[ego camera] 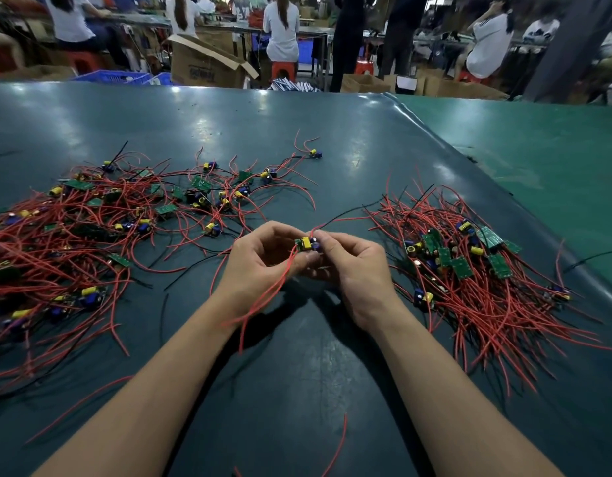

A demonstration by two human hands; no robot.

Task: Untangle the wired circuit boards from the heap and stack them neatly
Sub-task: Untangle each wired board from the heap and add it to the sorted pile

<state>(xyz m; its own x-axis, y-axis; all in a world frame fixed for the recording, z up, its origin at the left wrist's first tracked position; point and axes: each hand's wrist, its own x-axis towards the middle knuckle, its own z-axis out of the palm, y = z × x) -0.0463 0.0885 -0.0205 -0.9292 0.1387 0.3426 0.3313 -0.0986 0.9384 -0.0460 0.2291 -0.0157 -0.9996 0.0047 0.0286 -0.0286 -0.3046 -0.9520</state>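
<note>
My left hand and right hand both pinch one board with curled fingers, above the desk, between the heap and the stack; its red wires hang past my left wrist.

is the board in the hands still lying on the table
No, both the left hand and right hand pinch the circuit board up off the table.

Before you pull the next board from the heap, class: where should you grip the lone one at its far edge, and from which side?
Pinch the board itself from the far right; its wires trail left into the heap.
</note>
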